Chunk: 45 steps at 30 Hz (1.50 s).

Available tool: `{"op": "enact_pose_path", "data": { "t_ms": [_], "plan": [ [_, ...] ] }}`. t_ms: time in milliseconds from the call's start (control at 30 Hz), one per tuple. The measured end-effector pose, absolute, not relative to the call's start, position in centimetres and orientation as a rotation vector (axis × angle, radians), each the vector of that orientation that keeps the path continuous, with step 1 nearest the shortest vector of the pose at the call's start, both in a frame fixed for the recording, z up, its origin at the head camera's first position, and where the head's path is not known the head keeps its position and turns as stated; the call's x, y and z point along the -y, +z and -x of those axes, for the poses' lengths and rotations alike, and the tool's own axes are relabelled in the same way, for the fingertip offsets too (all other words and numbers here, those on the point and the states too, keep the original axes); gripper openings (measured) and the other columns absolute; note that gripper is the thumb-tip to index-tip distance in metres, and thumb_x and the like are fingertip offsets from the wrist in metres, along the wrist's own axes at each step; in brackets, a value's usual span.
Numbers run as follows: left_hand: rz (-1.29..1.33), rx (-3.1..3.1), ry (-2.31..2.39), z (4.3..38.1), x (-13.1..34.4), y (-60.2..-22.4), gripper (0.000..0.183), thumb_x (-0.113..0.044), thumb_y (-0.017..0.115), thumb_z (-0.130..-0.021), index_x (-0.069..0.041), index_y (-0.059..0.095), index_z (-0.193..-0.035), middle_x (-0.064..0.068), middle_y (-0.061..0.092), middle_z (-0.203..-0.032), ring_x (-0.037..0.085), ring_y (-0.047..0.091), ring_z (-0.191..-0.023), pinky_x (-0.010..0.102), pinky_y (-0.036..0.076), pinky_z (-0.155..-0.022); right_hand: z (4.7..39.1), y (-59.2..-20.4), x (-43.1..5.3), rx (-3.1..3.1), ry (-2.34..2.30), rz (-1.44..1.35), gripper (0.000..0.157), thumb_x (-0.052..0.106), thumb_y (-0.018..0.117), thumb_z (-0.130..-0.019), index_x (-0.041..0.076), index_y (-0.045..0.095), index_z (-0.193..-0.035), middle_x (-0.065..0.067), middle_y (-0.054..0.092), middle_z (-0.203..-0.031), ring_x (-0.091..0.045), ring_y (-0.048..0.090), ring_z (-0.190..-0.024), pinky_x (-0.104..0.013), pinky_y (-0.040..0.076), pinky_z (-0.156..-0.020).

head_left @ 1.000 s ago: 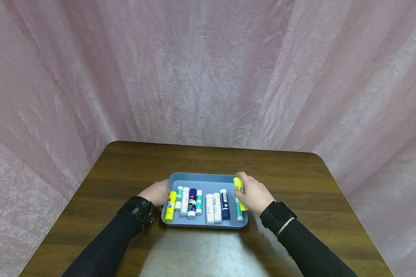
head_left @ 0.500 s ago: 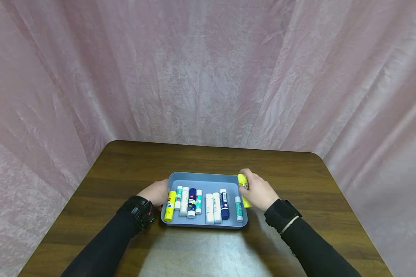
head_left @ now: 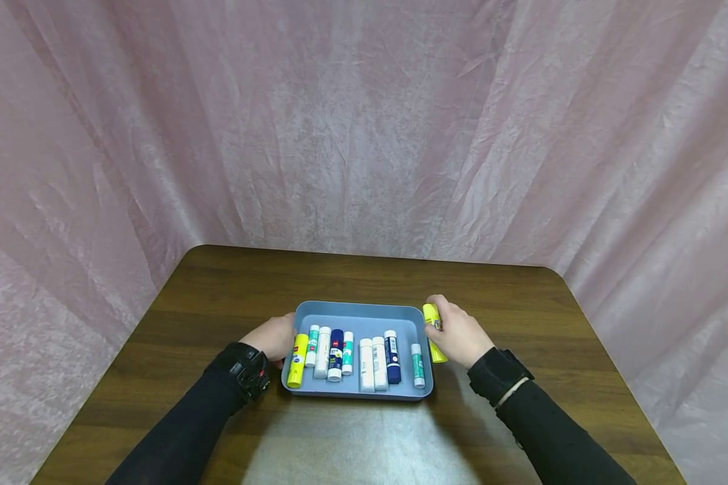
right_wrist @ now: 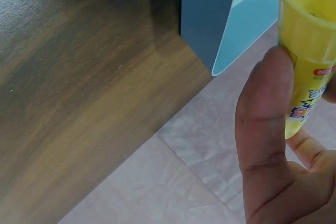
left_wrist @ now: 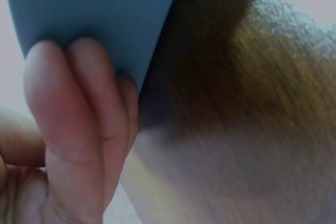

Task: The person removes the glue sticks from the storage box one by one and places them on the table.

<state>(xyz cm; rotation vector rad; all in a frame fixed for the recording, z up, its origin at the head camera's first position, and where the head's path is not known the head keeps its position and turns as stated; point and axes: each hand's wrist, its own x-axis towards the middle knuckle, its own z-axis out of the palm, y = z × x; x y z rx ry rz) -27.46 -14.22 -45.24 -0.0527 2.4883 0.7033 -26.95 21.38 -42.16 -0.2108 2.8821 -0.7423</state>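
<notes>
Yellow cylindrical plastic tube: shifts rightward over the last second, from above the right end of the blue-grey rectangular tray to just beyond its right edge; its height over the brown wood-grain tabletop cannot be told.
Right hand: fingers grasp the tube, thumb against its side.
Left hand: fingers lie straight against the tray's outer left wall, clenched on nothing.
Teal-and-white cylindrical stick: lies near the tray's right edge, uncovered now that the tube is off it.
Tray contents: eight other cylindrical sticks stay put.
Tube and tray: now seemingly parted, the left hand probably steadying the tray.
</notes>
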Motion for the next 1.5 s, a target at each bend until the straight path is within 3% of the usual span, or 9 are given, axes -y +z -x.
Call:
{"op": "enact_pose_path", "data": {
  "t_ms": [867,1500],
  "plan": [
    [0.040,-2.528,0.689,27.4,14.3,-45.6,0.051,-0.014,0.039,-0.108,-0.003,0.031,-0.157,0.015,0.065,-0.099,0.021,0.061,-0.053,0.027,0.051,-0.049,27.5,-44.0,-23.2,-2.865,-0.710,0.133,0.047,0.020,0.063,-0.094,0.008,0.049,-0.138,-0.015,0.065,-0.106,-0.022,0.061,-0.078,-0.032,0.053,-0.064],
    [0.015,-2.535,0.710,27.2,14.2,-45.3,0.051,-0.012,0.040,-0.108,-0.002,0.032,-0.157,0.020,0.066,-0.114,0.022,0.061,-0.053,0.026,0.051,-0.047,27.7,-46.4,-23.6,-2.807,-0.627,0.102,0.049,0.019,0.065,-0.095,0.007,0.049,-0.139,-0.017,0.066,-0.108,-0.024,0.061,-0.081,-0.037,0.053,-0.070]
  ]
}}
